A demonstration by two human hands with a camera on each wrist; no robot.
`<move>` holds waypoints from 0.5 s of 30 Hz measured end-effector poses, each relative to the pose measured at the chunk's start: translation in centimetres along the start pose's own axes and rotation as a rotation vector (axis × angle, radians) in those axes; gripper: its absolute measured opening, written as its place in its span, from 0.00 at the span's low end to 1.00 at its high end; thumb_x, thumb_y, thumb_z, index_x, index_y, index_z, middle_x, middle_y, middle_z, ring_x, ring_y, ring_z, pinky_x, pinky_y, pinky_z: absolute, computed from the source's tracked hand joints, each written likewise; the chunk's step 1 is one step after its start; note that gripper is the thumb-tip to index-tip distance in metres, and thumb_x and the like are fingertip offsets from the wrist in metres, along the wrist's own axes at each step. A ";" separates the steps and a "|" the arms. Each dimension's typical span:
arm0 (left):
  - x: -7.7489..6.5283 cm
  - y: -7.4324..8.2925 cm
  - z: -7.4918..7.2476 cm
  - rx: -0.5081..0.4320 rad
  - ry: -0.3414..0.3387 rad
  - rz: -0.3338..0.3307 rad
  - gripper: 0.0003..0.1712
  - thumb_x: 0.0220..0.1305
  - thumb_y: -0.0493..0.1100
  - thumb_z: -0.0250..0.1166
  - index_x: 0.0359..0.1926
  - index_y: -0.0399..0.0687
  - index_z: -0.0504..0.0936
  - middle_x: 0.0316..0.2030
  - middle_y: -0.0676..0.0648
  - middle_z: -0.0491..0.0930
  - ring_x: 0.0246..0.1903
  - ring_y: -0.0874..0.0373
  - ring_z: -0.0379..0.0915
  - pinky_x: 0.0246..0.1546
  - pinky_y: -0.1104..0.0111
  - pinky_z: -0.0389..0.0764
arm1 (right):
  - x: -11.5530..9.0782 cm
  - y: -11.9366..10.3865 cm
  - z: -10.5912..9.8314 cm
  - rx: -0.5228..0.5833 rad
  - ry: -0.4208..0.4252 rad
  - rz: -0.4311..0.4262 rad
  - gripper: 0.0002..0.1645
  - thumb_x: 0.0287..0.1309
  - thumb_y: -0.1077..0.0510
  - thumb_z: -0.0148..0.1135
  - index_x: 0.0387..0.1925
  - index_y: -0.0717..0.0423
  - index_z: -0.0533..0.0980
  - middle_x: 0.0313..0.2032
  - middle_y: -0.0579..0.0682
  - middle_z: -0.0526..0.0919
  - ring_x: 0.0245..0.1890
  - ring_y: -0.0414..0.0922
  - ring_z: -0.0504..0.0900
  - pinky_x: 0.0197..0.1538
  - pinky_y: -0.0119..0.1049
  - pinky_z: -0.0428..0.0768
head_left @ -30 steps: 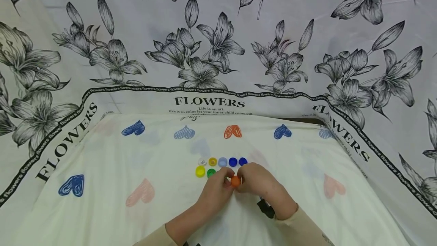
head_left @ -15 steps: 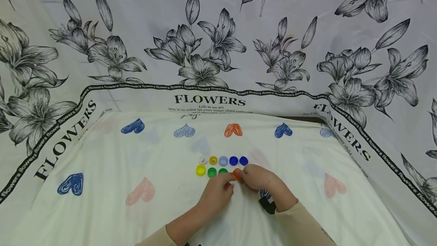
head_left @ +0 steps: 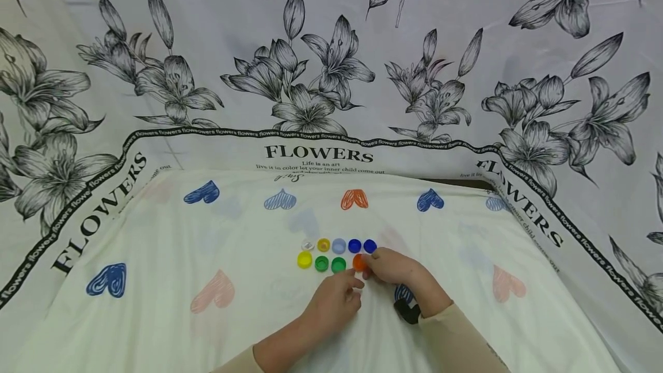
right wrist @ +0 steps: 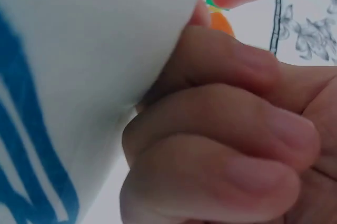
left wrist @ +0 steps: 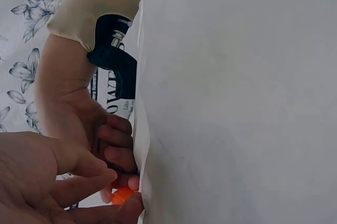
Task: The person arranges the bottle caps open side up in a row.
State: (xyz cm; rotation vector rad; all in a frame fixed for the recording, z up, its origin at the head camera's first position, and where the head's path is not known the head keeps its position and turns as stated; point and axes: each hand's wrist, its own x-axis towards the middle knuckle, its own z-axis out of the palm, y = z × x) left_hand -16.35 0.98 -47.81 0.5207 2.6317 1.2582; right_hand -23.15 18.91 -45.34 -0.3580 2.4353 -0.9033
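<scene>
An orange bottle cap [head_left: 359,262] lies on the cloth at the right end of the front row of caps. My right hand [head_left: 396,269] pinches it from the right, with the other fingers curled in the right wrist view. Just below and left of the cap, my left hand [head_left: 334,298] holds nothing, its loosely bent fingers pointing at it. Beside the orange cap stand two green caps [head_left: 338,264] and a larger yellow cap [head_left: 304,259]. Behind them runs a row with a clear cap [head_left: 308,244], a yellow-orange cap [head_left: 323,244], a pale blue cap [head_left: 339,246] and two dark blue caps [head_left: 354,246].
A white cloth [head_left: 248,332] printed with hearts covers the table. Flower-printed curtains [head_left: 331,96] hang behind it and at both sides. A black wrist mount [head_left: 407,311] sits under my right wrist.
Both hands held the orange cap up in front of the row. My right hand has set it down beside the green caps, and my left hand has let go and drawn back slightly.
</scene>
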 end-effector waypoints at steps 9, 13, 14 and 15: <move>0.1 0.0 0.5 0.032 -0.065 -0.014 0.10 0.65 0.38 0.67 0.44 0.40 0.89 0.59 0.39 0.81 0.63 0.43 0.73 0.62 0.48 0.73 | 0.4 0.4 0.6 -0.085 0.064 -0.015 0.28 0.79 0.53 0.47 0.22 0.53 0.81 0.16 0.45 0.68 0.17 0.41 0.63 0.25 0.32 0.60; -0.2 0.4 0.1 0.061 -0.089 -0.029 0.10 0.66 0.40 0.67 0.45 0.41 0.89 0.60 0.40 0.81 0.64 0.43 0.72 0.63 0.48 0.72 | 0.1 -0.1 1.1 -0.182 0.112 -0.026 0.26 0.78 0.54 0.50 0.21 0.53 0.79 0.19 0.45 0.70 0.20 0.42 0.66 0.28 0.33 0.62; -0.3 0.6 -0.3 0.072 -0.096 -0.045 0.10 0.66 0.41 0.67 0.46 0.43 0.89 0.60 0.41 0.81 0.64 0.44 0.72 0.63 0.48 0.72 | 0.0 -0.2 1.1 -0.204 0.120 -0.025 0.26 0.78 0.54 0.51 0.21 0.53 0.79 0.19 0.46 0.70 0.20 0.42 0.67 0.28 0.33 0.62; -0.5 0.9 -1.0 0.080 -0.092 -0.049 0.11 0.67 0.42 0.67 0.47 0.43 0.88 0.59 0.43 0.81 0.62 0.45 0.74 0.62 0.49 0.73 | -0.2 -0.4 1.1 -0.225 0.127 -0.023 0.25 0.78 0.53 0.51 0.21 0.54 0.79 0.19 0.46 0.70 0.20 0.42 0.67 0.28 0.34 0.63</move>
